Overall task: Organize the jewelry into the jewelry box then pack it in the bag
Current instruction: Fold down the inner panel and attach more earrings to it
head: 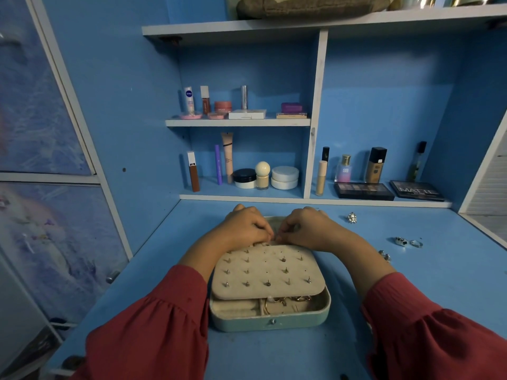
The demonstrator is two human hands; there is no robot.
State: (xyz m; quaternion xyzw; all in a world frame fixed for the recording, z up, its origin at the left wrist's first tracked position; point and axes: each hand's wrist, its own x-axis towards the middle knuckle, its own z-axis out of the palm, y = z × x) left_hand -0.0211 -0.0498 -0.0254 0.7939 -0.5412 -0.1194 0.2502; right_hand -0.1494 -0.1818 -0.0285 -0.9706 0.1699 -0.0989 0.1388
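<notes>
A mint-green jewelry box (270, 323) lies open on the blue desk in front of me. A beige earring panel (267, 270) with several stud posts sticking up lies across it. Below the panel, gold rings and a hoop (288, 301) lie in a compartment. My left hand (247, 224) and my right hand (307, 226) meet at the panel's far edge, fingers curled, pinching something too small to make out. Silver rings (408, 241) and a silver charm (352, 217) lie loose on the desk to the right.
Shelves behind the desk hold cosmetics: tubes, jars (284, 177), bottles and two dark palettes (363, 191). A brown pouch (304, 6) lies on the top shelf. Another silver piece (385, 255) lies near my right wrist. A cabinet stands at the left.
</notes>
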